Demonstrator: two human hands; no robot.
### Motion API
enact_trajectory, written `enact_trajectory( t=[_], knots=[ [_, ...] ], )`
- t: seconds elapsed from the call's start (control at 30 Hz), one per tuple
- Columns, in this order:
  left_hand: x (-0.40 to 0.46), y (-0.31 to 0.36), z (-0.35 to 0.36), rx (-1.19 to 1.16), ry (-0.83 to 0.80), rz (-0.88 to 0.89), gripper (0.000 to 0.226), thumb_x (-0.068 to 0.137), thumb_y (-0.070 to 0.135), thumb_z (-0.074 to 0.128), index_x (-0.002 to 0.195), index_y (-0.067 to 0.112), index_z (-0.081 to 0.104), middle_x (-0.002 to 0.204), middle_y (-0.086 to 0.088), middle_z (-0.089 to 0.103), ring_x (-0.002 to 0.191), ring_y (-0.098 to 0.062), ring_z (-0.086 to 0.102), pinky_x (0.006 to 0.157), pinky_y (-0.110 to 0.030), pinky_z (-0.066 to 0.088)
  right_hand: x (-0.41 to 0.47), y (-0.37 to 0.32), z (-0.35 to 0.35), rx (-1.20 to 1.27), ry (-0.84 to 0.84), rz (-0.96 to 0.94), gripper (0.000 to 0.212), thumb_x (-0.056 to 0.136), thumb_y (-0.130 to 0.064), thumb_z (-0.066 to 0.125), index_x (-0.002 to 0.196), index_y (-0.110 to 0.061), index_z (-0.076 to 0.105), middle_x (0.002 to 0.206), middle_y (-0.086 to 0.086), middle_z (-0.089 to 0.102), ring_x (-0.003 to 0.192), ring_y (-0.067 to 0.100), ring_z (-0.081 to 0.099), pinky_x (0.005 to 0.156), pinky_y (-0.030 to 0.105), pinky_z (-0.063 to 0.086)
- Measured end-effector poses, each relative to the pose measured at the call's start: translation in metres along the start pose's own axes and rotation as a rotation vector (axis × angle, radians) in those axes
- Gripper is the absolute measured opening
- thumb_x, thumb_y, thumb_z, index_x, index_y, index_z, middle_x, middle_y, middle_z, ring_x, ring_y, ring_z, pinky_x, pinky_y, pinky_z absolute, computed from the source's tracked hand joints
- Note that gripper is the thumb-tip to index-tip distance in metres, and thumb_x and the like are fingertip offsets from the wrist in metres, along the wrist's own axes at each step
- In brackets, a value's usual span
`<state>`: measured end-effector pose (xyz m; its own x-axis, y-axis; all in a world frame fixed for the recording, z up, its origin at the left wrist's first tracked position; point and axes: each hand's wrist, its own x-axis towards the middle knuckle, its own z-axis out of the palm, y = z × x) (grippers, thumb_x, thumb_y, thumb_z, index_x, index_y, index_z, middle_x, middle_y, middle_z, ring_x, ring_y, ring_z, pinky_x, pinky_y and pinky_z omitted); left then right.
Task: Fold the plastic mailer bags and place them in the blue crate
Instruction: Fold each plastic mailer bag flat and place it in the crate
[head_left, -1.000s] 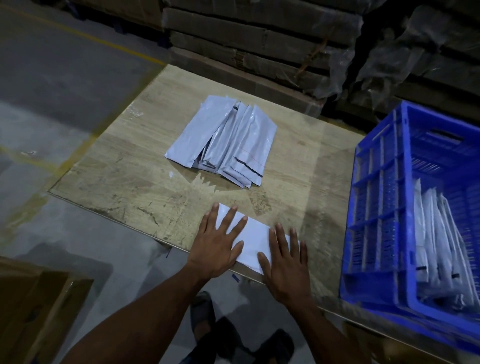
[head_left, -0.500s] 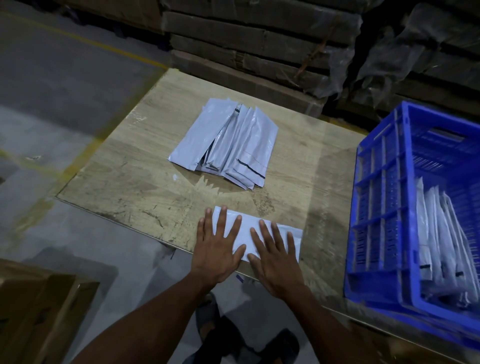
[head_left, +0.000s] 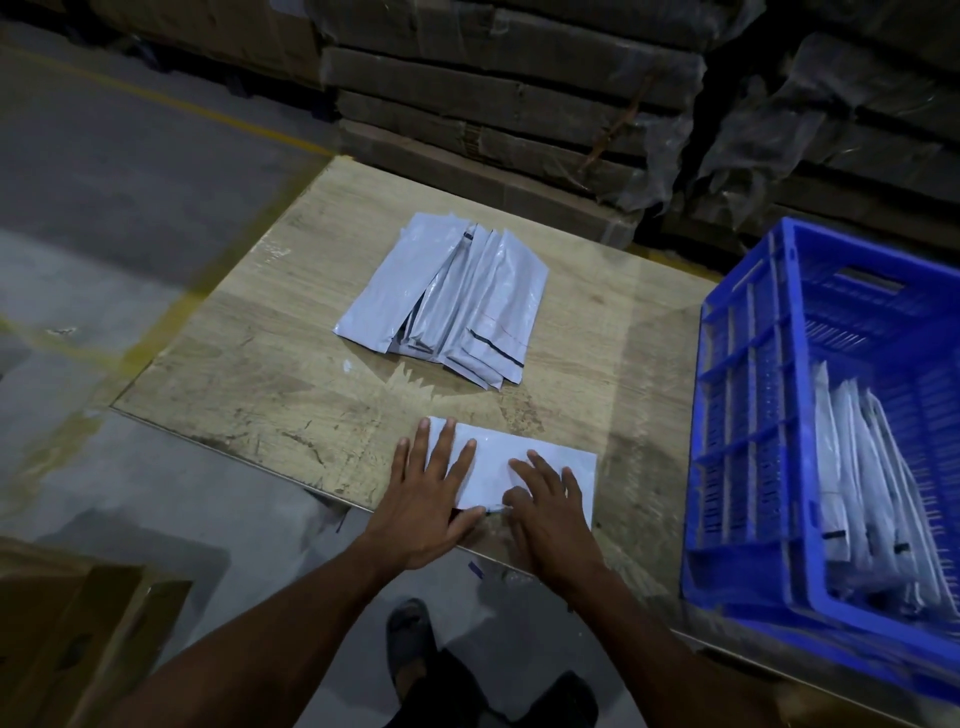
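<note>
The mailer under the hands (head_left: 524, 465) is plain white; the stack of mailers (head_left: 452, 301) is pale silvery grey, each with a thin black line across one end; the crate (head_left: 748, 415) is bright blue with a slotted, gridded wall; the mailers in the crate (head_left: 862, 488) are grey-white with short black marks; the table (head_left: 260, 384) is light tan wood-grain with dark scuffs; the floor (head_left: 104, 156) is grey with yellow lines; the stacked cartons (head_left: 493, 104) are dull brown.

Both forearms enter from the bottom of the frame bare, with no sleeves, watch, bracelet or rings to be seen on them. The left hand (head_left: 423, 499) and the right hand (head_left: 548, 512) wear no gloves. At the bottom centre of the frame, dark trousers (head_left: 493, 696) show, and a dark open sandal (head_left: 410, 636) on one foot.
</note>
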<state>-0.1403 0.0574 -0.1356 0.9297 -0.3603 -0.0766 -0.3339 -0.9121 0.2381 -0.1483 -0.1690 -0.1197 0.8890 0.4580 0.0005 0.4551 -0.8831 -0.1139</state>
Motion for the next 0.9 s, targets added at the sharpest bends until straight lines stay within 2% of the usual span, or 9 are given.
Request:
enact_trajectory(
  t=[0.1,0.2,0.37,0.43,0.53,0.6,0.7,0.8,0.9],
  knots=[
    [-0.01,-0.01,-0.005,0.096,0.001,0.098,0.077,0.101,0.064,0.037,0.163,0.02,0.025,0.172,-0.017,0.01,0.157,-0.047,0.007,0.12,-0.065,0.027,0.009,-0.003,-0.008,0.016,0.07,0.009,0.019,0.082,-0.013,0.076,0.089,-0.019,0.06,0.139,0.008,0.058,0.141,0.028,0.036,0.106,0.063,0.04],
    [-0.001,-0.01,-0.012,0.091,0.027,0.081,0.068,0.089,0.037,0.074,0.151,0.027,0.048,0.164,-0.02,0.033,0.148,-0.051,0.033,0.111,-0.061,0.04,0.012,-0.002,-0.015,0.087,0.093,-0.01,0.009,0.091,-0.015,0.066,0.096,-0.02,0.061,0.139,0.007,0.058,0.141,0.026,0.036,0.106,0.064,0.041],
    [0.018,-0.007,-0.018,-0.001,-0.01,0.05,0.08,0.068,0.014,0.091,0.141,0.025,0.062,0.156,-0.023,0.045,0.139,-0.055,0.044,0.101,-0.064,0.048,-0.003,-0.001,-0.034,0.004,0.097,-0.312,0.042,0.087,-0.026,0.063,0.129,-0.024,0.059,0.152,-0.002,0.048,0.152,0.032,0.024,0.115,0.07,0.021],
    [0.022,-0.004,-0.021,-0.086,-0.033,0.083,0.079,0.072,0.013,0.083,0.146,0.025,0.056,0.16,-0.023,0.04,0.142,-0.056,0.038,0.102,-0.068,0.047,-0.007,0.0,-0.034,-0.062,0.033,-0.424,0.042,0.086,-0.029,0.054,0.126,-0.024,0.064,0.148,-0.006,0.052,0.153,0.035,0.018,0.113,0.074,0.018],
    [0.025,0.005,-0.02,-0.201,-0.02,0.149,0.071,0.084,0.019,0.056,0.153,0.029,0.041,0.166,-0.02,0.028,0.15,-0.052,0.025,0.107,-0.068,0.042,-0.003,0.007,-0.03,-0.155,-0.057,-0.452,0.028,0.085,-0.026,0.065,0.111,-0.022,0.071,0.138,-0.003,0.061,0.149,0.038,0.029,0.107,0.068,0.036],
    [0.026,0.012,-0.021,-0.264,0.054,0.137,0.068,0.096,0.024,0.045,0.16,0.029,0.024,0.17,-0.019,0.015,0.156,-0.047,0.013,0.113,-0.066,0.037,0.006,0.016,-0.038,-0.114,-0.052,-0.41,0.022,0.077,-0.023,0.077,0.098,-0.018,0.075,0.121,0.002,0.071,0.136,0.036,0.05,0.089,0.052,0.057],
    [0.024,0.023,-0.022,-0.365,0.189,0.052,0.082,0.102,0.035,0.047,0.166,0.019,-0.002,0.172,-0.017,-0.007,0.159,-0.038,-0.001,0.124,-0.057,0.022,0.012,0.033,-0.06,-0.052,0.019,-0.324,0.021,0.079,-0.012,0.066,0.099,-0.011,0.074,0.115,0.01,0.073,0.115,0.034,0.066,0.053,0.043,0.059],
    [0.025,0.035,-0.016,-0.343,0.148,0.01,0.092,0.099,0.05,0.044,0.164,0.017,-0.012,0.171,-0.017,-0.014,0.159,-0.037,-0.005,0.122,-0.055,0.012,0.016,0.051,-0.1,-0.004,0.062,-0.161,0.041,0.078,-0.008,0.078,0.118,-0.01,0.068,0.131,0.012,0.065,0.099,0.035,0.071,0.059,0.048,0.061],
    [0.036,0.058,-0.004,-0.251,0.02,0.007,0.096,0.095,0.06,0.04,0.164,0.019,-0.012,0.171,-0.023,0.006,0.155,-0.046,0.017,0.116,-0.067,0.023,0.017,0.073,-0.142,0.066,0.187,-0.022,0.035,0.09,-0.008,0.058,0.124,-0.006,0.068,0.134,0.012,0.065,0.103,0.033,0.071,0.075,0.046,0.062]
  ],
)
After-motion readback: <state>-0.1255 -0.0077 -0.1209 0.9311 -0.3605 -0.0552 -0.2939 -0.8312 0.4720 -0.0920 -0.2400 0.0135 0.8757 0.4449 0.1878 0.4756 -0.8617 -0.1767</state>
